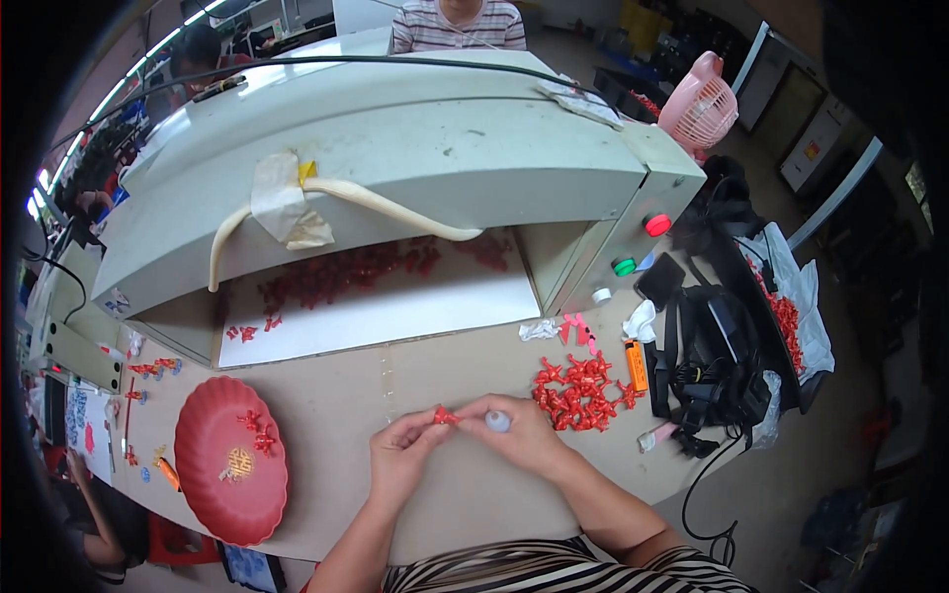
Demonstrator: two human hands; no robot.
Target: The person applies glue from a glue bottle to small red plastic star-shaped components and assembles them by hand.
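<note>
A small glossy red plastic figurine is pinched between the fingertips of my left hand. My right hand meets it from the other side, its fingertips touching the figurine. Tucked in the right hand is a small pale, translucent bottle, its rounded end facing up; the rest is hidden by the fingers. Just beyond my right hand lies a loose pile of red figurines. To the left stands a red scalloped bowl, with a few red figurines and a gold ornament inside.
A grey machine housing spans the far side, with many red pieces on white sheeting in its opening. Red and green buttons sit at its right. An orange lighter-like object, a black bag and a pink fan stand rightward.
</note>
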